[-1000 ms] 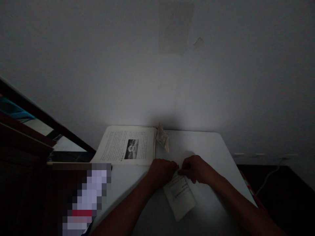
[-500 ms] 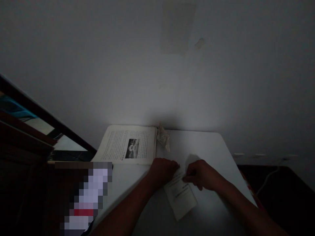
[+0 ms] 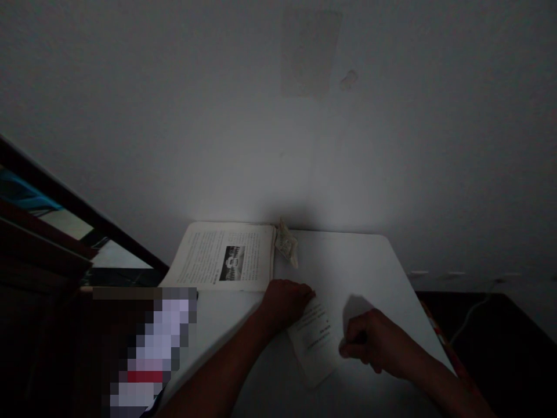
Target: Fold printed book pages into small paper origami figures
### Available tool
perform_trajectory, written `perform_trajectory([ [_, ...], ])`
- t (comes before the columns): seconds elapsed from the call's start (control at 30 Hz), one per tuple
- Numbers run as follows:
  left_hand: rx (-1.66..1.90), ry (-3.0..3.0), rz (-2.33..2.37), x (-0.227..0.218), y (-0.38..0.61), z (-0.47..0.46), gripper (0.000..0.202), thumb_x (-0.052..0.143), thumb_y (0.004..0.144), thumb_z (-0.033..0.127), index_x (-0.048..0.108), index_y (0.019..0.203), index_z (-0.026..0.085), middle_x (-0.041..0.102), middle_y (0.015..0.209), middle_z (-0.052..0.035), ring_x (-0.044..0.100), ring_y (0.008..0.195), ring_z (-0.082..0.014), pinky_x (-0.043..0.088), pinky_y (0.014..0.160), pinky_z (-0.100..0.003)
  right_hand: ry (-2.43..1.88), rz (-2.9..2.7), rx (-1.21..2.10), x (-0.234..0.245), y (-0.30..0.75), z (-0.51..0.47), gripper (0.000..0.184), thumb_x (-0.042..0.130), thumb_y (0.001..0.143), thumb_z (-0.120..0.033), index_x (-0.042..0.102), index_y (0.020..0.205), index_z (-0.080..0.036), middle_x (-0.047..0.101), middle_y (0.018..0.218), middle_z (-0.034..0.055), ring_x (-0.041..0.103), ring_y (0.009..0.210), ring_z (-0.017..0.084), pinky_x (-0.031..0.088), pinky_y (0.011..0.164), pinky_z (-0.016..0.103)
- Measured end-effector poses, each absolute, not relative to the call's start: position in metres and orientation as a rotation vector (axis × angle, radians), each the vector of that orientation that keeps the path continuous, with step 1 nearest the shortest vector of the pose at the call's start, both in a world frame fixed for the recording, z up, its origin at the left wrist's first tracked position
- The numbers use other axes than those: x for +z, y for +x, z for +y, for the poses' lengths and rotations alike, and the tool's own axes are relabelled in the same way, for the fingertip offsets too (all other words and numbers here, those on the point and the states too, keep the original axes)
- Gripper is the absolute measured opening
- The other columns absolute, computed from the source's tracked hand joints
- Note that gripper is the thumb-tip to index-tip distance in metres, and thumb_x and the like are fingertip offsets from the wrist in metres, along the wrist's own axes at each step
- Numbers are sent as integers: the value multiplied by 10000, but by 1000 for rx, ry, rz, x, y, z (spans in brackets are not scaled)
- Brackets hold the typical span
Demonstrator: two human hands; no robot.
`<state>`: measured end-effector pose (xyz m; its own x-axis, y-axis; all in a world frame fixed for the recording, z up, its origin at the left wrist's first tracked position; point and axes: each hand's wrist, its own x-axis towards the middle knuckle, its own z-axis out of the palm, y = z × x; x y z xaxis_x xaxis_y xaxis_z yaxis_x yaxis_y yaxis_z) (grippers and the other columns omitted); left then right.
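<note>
A printed sheet of paper (image 3: pixel 314 348), apparently folded into a narrow strip, lies aslant on the white table. My left hand (image 3: pixel 287 302) has its fingers curled over the sheet's far end, holding it against the tabletop. Close to the sheet's right edge is my right hand (image 3: pixel 369 342), its thumb and fingers pinched together. Whether those fingertips touch the edge or hold anything is too dark to tell. Beyond my left hand, a small folded paper piece (image 3: pixel 287 245) stands next to the open book (image 3: pixel 200 255), which shows printed text and a dark picture.
The white table (image 3: pixel 348 261) butts against a grey wall (image 3: pixel 217 145) with a faded patch. On the left are a blurred-out pixelated object (image 3: pixel 152 348) and a dark slanted rail (image 3: pixel 87 203). A pale cable (image 3: pixel 472 316) hangs at the right.
My right hand has moved down and right along the sheet, away from my left hand, still pinched. My left hand keeps its place on the sheet. The view has shifted slightly.
</note>
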<state>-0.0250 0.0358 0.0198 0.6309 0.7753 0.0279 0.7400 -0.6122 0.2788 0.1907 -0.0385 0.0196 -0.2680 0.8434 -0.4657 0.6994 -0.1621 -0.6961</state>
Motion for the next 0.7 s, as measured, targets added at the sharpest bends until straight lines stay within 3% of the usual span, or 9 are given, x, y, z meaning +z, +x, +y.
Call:
perform_trajectory([
  [0.3,233,2619,1253,19,-25,36,372,372,911,374,658,742,207,676,686,-32,631,670,-184,395,603,-253,-1659,-1899,1203,39,183,-11,251,564,772,-360,592,607,-173,554,492,-21,510,440,104,374,441,209],
  [0.7,210,2578,1259,19,-27,34,364,355,914,385,656,808,210,686,737,-37,641,703,-195,410,618,-261,-1699,-2118,803,33,156,22,239,557,769,-391,677,687,-202,694,666,32,617,579,161,411,530,245],
])
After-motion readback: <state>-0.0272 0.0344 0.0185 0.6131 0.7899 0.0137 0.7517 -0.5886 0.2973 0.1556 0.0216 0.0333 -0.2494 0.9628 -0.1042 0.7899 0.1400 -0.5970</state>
